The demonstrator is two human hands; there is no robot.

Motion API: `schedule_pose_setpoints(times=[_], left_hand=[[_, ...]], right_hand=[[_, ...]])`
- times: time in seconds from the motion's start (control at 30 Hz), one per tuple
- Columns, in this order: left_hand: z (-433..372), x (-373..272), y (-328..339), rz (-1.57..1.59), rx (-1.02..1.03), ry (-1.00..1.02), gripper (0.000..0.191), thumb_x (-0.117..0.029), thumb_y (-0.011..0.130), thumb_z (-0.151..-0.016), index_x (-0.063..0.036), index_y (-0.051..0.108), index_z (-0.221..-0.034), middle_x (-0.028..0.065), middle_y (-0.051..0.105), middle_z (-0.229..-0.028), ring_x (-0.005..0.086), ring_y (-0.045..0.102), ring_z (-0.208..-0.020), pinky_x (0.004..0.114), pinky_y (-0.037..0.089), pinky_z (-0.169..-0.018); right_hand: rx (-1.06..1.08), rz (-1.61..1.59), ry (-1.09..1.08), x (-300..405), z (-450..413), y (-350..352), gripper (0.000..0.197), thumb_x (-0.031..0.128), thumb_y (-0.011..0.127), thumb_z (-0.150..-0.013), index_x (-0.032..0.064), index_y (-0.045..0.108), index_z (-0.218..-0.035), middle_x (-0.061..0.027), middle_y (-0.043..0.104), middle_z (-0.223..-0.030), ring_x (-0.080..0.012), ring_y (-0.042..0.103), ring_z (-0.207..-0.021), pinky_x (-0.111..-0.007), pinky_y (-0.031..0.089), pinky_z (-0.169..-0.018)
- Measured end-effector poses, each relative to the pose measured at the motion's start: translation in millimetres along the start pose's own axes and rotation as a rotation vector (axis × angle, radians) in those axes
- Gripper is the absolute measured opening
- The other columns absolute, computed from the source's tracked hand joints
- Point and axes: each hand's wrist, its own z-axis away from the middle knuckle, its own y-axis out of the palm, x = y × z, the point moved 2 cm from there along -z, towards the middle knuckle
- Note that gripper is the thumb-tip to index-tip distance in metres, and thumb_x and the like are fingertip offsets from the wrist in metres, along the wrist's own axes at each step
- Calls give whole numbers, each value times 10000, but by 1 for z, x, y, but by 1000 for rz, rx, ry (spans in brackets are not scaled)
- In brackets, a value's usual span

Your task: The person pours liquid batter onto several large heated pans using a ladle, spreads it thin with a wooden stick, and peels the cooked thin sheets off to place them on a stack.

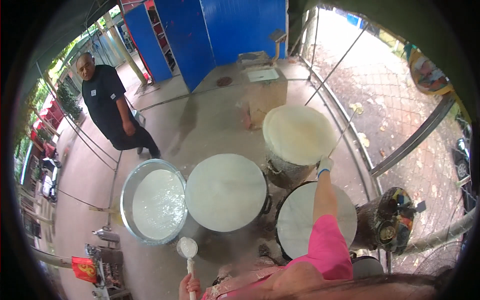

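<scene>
My left hand (189, 285) grips the pale handle of a ladle (187, 247), whose round bowl holds white batter. Beyond it stands a wide metal basin (125, 221) of white liquid batter (159, 204). Beside the basin a round griddle (227, 193) has a pale, smooth surface. A white glove with a blue cuff covers my right hand (325, 164), which is at the near edge of a stack of thin round flatbreads (298, 135) on a drum-like stand (287, 174). A thin stick (342, 135) extends from near this hand; its grip is unclear. My right arm passes over a second round griddle (294, 225).
At the left a person in black (108, 108) stands facing this way. Behind are blue panels (187, 41) and a block-like stand (264, 99). A wire mesh fence (397, 123) runs along the right, near a dark cylindrical container (375, 225). A red flag (84, 269) is at lower left.
</scene>
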Motion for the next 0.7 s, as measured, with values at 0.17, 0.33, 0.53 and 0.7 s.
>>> schedule_pose_setpoints(times=[0.17, 0.33, 0.53, 0.7], left_hand=[[6, 16, 21, 260, 215, -26, 319, -282, 460, -940, -144, 528, -1219, -38, 420, -605, 74, 390, -467, 238, 341, -428], [27, 34, 60, 95, -122, 334, 306, -234, 472, -929, -162, 384, -645, -63, 319, -539, 37, 320, -442, 198, 274, -382], [2, -40, 50, 245, 259, 218, 241, -288, 384, -974, -121, 555, -1008, -34, 363, -558, 70, 344, -401, 224, 296, -325], [5, -143, -7, -52, 361, 477, 488, -162, 512, -904, -250, 323, -1346, 34, 458, -729, 83, 364, -447, 184, 303, -310]], right_hand=[[77, 25, 43, -29, -23, 22, 125, 138, 558, -737, 19, 565, -696, -98, 507, -527, -190, 450, -361, -329, 310, -322], [229, 829, -396, -18, 7, 27, 406, 377, 656, -751, -24, 616, -799, -158, 630, -717, -270, 587, -579, -412, 430, -499], [386, 949, -805, 14, 130, 14, 491, 392, 618, -814, 22, 572, -1134, -176, 635, -1033, -320, 608, -952, -399, 461, -806], [1006, 1229, -995, 1, 323, 119, 351, 320, 610, -794, 20, 636, -974, -201, 637, -914, -354, 605, -862, -399, 463, -746]])
